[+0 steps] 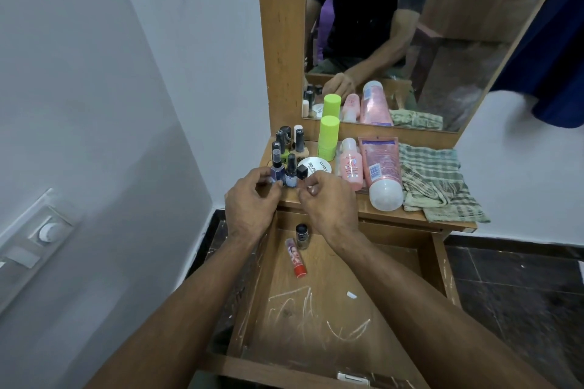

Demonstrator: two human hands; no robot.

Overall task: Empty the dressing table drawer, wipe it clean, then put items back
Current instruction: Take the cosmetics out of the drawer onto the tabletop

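Your drawer (319, 309) is pulled open below the worktop (347, 210), with just a dark nail polish bottle (301, 235) and a red-capped lip balm tube (295, 257) left at its far end. Your left hand (252, 202) has its grip around a small blue bottle (277, 172) right at the worktop's front edge. Your right hand (328, 202) sits beside it, fingers curled; can't tell if that grip holds anything. Also on the worktop: a green tube (328, 137), a pink tube (380, 172) and a checked cloth (439, 181).
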